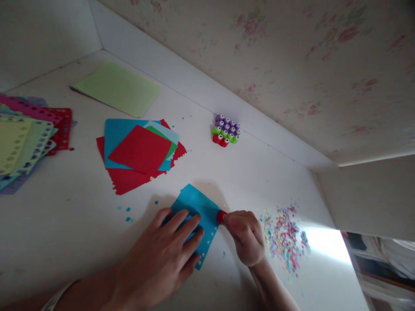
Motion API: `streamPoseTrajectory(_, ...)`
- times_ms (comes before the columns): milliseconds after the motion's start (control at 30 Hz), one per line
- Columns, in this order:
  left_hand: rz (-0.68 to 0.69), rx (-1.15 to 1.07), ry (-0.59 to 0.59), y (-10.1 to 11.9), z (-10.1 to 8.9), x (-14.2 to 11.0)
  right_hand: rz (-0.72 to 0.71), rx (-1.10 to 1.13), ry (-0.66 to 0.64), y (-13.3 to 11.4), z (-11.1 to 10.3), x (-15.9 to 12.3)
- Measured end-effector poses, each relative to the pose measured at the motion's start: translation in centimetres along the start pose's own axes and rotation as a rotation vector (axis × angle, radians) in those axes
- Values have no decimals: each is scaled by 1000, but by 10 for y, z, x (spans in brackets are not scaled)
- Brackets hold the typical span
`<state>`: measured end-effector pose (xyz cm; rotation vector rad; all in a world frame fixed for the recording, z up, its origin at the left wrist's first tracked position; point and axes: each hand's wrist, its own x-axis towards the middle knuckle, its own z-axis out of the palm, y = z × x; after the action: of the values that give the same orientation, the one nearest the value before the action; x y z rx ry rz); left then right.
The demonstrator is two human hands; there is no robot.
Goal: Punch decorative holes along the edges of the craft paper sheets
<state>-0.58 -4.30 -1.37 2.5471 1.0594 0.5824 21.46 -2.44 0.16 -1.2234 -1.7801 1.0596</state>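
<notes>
A blue sheet of paper (202, 202) lies at a slant on the white table, with a row of small holes along its right edge. My left hand (168, 248) rests flat on it, fingers spread, covering its lower left part. Fingers of my right hand (247, 236) are wrapped round a small red craft punch (221, 217), which sits at the paper's right edge. Most of the punch is hidden in that hand. A few blue cut-outs (128, 209) lie left of the sheet.
Red, blue and green papers (141, 149) overlap beyond my left hand. Pale green sheets (116, 88) lie farther back. Punched papers (29, 142) are stacked at far left. Several purple, green and red punches (226, 129) stand near the wall. Colourful confetti (285, 237) is heaped at right.
</notes>
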Motion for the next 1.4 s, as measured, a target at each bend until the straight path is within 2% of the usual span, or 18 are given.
streamPoseTrajectory(233, 5, 13, 23, 1, 1, -3, 78, 78, 13, 3, -2, 2)
streamPoseTrajectory(400, 41, 30, -19, 1, 0, -6, 271, 209, 2, 0, -2, 8)
streamPoseTrajectory(600, 43, 47, -46, 4, -3, -6, 338, 252, 37, -5, 2, 16)
streamPoseTrajectory(867, 70, 80, -46, 8, -6, -8, 359, 214, 70, -9, 8, 19)
streamPoseTrajectory(1167, 91, 113, 14, 9, -9, -11, 324, 160, 85, -14, 10, 21)
streamPoseTrajectory(1400, 128, 95, 13, 1, -1, -11, 327, 60, 84, -21, 9, 20)
